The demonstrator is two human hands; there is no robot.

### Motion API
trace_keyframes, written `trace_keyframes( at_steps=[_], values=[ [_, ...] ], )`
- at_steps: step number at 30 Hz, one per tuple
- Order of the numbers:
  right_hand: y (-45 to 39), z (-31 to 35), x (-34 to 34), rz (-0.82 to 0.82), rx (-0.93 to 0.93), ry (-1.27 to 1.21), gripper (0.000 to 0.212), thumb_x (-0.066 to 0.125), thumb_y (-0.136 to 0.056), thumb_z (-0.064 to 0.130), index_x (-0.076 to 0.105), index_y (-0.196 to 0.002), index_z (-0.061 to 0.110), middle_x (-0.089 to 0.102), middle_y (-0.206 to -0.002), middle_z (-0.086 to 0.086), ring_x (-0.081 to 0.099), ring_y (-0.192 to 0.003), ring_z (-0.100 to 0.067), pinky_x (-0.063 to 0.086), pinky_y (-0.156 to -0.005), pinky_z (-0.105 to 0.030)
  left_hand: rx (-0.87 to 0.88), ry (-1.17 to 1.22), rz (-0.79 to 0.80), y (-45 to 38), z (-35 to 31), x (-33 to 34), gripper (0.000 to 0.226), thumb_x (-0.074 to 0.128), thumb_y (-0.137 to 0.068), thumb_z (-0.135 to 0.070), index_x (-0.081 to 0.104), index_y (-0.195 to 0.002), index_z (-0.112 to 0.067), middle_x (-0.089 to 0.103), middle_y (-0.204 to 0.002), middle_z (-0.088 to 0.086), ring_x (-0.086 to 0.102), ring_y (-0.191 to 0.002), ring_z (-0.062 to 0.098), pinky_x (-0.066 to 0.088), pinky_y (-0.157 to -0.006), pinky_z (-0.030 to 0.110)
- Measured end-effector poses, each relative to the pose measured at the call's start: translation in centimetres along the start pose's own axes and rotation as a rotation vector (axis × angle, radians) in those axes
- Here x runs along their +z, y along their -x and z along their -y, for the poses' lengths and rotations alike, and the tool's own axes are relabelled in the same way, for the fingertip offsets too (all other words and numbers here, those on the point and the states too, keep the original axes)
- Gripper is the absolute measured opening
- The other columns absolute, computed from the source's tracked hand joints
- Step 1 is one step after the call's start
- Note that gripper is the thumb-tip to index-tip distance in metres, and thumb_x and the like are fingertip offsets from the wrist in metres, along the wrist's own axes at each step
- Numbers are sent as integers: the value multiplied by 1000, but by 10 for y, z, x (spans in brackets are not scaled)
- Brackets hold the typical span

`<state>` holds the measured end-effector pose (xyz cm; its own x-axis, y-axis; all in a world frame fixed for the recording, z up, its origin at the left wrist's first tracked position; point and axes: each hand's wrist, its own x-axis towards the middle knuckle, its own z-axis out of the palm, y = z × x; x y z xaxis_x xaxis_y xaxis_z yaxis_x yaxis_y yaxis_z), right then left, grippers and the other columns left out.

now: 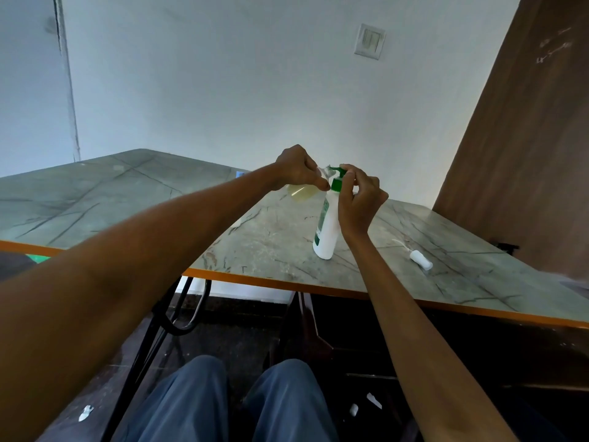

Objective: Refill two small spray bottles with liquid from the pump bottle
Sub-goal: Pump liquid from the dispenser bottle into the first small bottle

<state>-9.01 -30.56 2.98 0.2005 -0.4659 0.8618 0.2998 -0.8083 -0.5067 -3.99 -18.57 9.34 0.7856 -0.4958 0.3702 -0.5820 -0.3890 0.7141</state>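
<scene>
A white pump bottle (326, 231) with a green pump head (337, 180) stands on the marble-patterned table (127, 199). My left hand (298, 167) holds a small clear spray bottle (301, 194), tilted, with yellowish liquid in it and its open mouth up under the pump's nozzle. My right hand (361, 199) rests on top of the green pump head, fingers curled over it. A white spray cap with its dip tube (417, 256) lies on the table to the right of the pump bottle.
The table has an orange front edge (287, 282), with black metal legs under it. A brown wooden panel (526, 138) rises at the right. A small blue object (239, 174) peeks out behind my left forearm. My knees in blue trousers are below.
</scene>
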Motion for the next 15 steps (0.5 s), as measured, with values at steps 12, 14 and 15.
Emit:
trace_keyframes(
  at_steps=[12, 14, 15],
  values=[
    [-1, 4, -3, 9, -16, -47, 42, 33, -88, 32, 72, -93, 18, 73, -87, 5, 59, -79, -16, 35, -80, -33, 17, -2, -9, -2, -1, -2, 36, 83, -64, -23, 74, -94, -6, 64, -89, 0, 53, -85, 13, 39, -58, 18],
    [2, 2, -5, 13, -10, -26, 43, 32, -89, 33, 72, -94, 18, 73, -84, 4, 57, -77, -16, 32, -79, -31, 20, 7, -4, -1, 0, 0, 36, 83, -64, -22, 74, -94, -5, 64, -88, 0, 53, -83, 12, 39, -58, 17],
    [2, 2, -6, 22, 0, -20, 44, 31, -88, 34, 72, -94, 18, 72, -83, 4, 57, -77, -15, 31, -79, -31, 24, 9, -9, 0, 0, 1, 36, 83, -63, -22, 74, -94, -5, 64, -87, 0, 53, -82, 12, 39, -57, 17]
  ],
)
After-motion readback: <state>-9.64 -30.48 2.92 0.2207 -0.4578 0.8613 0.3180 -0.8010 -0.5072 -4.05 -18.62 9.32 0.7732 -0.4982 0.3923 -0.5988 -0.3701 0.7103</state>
